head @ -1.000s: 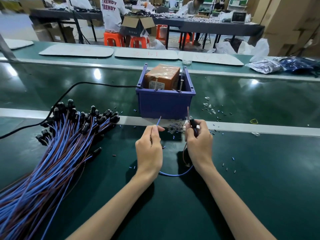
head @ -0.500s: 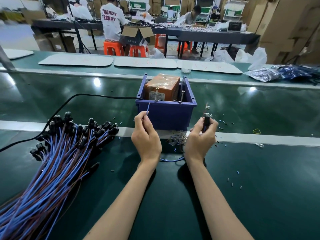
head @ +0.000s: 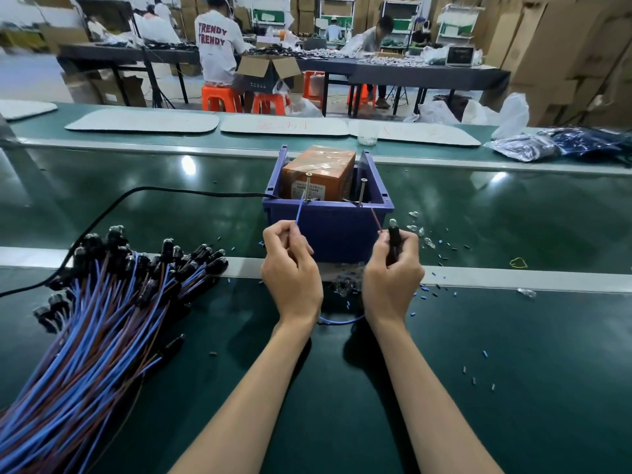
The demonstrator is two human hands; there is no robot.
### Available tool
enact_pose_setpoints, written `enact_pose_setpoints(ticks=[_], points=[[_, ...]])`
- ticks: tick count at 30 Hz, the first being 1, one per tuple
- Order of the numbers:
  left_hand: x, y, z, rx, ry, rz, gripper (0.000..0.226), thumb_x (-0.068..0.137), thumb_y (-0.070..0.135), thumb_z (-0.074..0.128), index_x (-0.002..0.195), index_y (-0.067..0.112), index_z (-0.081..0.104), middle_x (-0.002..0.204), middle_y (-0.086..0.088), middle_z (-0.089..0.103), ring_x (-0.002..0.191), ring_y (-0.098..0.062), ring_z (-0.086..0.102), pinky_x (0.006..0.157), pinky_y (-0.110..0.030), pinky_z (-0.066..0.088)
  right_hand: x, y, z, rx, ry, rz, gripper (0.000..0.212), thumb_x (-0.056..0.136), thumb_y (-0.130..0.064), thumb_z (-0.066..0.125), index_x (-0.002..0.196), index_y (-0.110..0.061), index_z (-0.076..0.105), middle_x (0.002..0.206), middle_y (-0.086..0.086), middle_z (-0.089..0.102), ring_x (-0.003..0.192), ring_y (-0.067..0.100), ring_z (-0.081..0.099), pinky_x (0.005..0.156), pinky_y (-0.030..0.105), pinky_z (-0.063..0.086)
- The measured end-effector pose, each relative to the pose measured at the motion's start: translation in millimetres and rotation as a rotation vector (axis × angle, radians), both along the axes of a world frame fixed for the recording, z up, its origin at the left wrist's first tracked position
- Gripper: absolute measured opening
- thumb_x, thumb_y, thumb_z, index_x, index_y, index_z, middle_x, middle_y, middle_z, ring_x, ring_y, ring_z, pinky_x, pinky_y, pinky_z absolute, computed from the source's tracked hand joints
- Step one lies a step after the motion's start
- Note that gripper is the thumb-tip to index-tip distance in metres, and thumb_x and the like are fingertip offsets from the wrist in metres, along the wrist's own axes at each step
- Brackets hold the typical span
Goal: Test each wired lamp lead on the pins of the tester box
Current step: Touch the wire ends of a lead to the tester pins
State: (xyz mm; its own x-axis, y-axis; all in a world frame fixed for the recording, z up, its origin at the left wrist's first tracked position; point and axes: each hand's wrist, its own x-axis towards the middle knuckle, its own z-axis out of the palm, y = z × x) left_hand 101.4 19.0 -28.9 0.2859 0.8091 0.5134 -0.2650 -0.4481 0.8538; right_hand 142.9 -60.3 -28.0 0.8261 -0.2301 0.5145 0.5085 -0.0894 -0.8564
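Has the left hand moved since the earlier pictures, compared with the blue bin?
Yes. The left hand has moved forward, from below the front of the blue bin to level with it; the blue wire it pinches now ends at the left pin.

A single head-worn wide-angle camera looked forward and down across the bench, close over the left hand and right hand, box just beyond.
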Motion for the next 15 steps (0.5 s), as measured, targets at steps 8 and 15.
enact_pose_setpoints(ticks=[8, 15], points=[[1.3, 0.1, 0.2, -0.066, -0.026, 0.008, 0.009, 0.099, 0.013, 0.047, 0.090, 0.016, 0.048, 0.070, 0.016, 0.052, 0.064, 0.007, 0.052, 0.060, -0.007, 0.038, 1.7, 1.7, 0.1, -0.052, -0.048, -0.003, 0.017, 0.093, -0.012, 0.050, 0.099, 0.000, 0.060, 0.072, -0.012, 0.053, 0.068, 0.003, 0.047, 0.063, 0.000, 0.034], [0.1, 1.0, -0.1, -0.029, -0.014, 0.011, 0.008, 0.097, 0.020, 0.053, 0.090, 0.022, 0.054, 0.069, 0.018, 0.053, 0.064, 0.002, 0.050, 0.063, -0.014, 0.039, 0.3, 3.3, 0.9, -0.099, -0.105, -0.004, 0.017, 0.091, -0.010, 0.052, 0.099, 0.002, 0.061, 0.074, -0.008, 0.056, 0.069, -0.001, 0.048, 0.066, -0.003, 0.033]])
